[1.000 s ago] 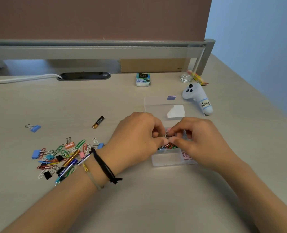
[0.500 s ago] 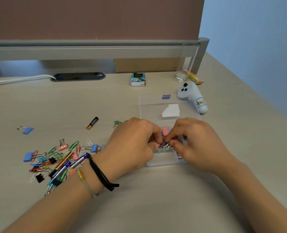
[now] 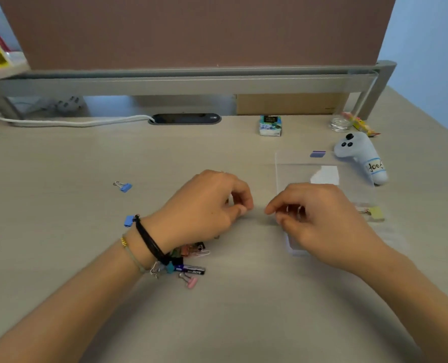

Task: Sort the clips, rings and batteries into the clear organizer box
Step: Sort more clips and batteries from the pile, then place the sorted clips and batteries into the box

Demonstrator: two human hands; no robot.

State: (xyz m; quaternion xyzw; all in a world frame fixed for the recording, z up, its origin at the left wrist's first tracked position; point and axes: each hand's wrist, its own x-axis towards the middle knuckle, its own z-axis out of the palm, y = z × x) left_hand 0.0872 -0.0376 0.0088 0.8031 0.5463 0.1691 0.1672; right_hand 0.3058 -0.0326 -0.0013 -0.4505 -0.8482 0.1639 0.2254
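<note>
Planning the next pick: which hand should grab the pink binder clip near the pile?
Left, probably. The pink binder clip lies just beside the left hand's wrist, with the pile; the right hand hovers over the clear plastic organizer box, farther away.

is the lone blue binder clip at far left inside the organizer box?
No: the blue binder clip lies on the bare desk well left of both hands, while the clear box sits on the right.
</note>
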